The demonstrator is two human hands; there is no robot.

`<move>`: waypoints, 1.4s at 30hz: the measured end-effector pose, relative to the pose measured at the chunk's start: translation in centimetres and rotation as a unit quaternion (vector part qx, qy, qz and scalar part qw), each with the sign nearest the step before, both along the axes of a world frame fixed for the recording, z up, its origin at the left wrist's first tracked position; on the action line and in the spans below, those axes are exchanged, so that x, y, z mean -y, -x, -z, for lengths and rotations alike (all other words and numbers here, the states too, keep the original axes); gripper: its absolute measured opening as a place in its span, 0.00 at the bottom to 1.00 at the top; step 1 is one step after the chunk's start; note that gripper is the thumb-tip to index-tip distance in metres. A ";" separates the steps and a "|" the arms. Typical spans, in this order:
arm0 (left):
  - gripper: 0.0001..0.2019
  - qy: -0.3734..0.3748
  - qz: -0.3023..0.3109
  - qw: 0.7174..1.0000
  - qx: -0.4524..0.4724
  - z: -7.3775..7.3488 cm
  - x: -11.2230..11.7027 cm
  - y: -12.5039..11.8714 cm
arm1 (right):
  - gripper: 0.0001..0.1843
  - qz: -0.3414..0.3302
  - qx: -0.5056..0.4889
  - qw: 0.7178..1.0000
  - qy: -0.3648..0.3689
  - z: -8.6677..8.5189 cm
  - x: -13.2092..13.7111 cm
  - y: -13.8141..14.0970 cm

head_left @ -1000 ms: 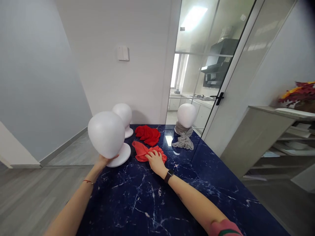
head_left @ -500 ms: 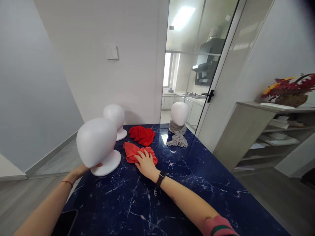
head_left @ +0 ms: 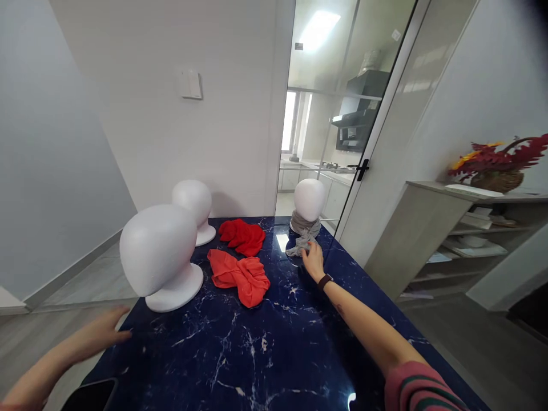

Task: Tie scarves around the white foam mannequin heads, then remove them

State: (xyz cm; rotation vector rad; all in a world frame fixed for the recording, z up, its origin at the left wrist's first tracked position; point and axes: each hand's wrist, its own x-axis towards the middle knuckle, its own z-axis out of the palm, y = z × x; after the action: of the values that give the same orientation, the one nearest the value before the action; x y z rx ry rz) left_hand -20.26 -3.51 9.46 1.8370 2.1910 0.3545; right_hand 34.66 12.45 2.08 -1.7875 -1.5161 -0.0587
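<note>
My right hand [head_left: 313,260] reaches across the dark blue marble table [head_left: 291,342] and its fingers close on the grey cloth [head_left: 302,242] that hangs round the base of the far white foam head [head_left: 309,200]. My left hand [head_left: 100,333] hovers near the table's left edge, fingers stretched out, holding nothing. The near white foam head [head_left: 160,256] stands on its round base just beyond it. An orange-red cloth [head_left: 240,275] lies crumpled in the middle of the table.
A second red cloth [head_left: 242,236] lies behind the first, next to another white foam head [head_left: 193,208]. A black phone [head_left: 88,395] lies at the near left corner. A glass sliding door [head_left: 372,148] stands to the right, with a shelf [head_left: 466,228] and flower basket [head_left: 499,165].
My right hand left the orange-red cloth and moved right and away to the grey cloth. My left hand let go of the near foam head, which now stands on the table, and drew back.
</note>
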 end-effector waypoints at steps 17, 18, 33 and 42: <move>0.29 -0.274 0.305 0.908 -0.081 7.1 -2.5 -25.0 | 0.22 0.113 -0.058 0.984 0.124 0.5 -11.8 -3.1; 0.27 -0.276 0.291 0.913 -0.075 7.7 -3.1 -25.2 | 0.21 0.113 -0.065 0.984 0.119 0.4 -12.2 -3.2; 0.25 -0.333 0.154 0.930 -0.038 7.9 -4.5 -26.1 | 0.14 0.089 -0.143 0.983 -0.075 -1.1 -8.7 -2.6; 0.22 -0.229 0.281 0.879 0.311 6.8 -2.4 -27.3 | 0.05 0.047 -0.213 0.956 -0.194 -1.2 1.3 0.9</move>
State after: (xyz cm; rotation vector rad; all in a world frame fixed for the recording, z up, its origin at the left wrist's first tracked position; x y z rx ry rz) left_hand 7.07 -1.06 2.69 2.0799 1.1421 1.2039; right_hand 33.80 11.13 3.27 -1.4395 -1.0292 -0.0134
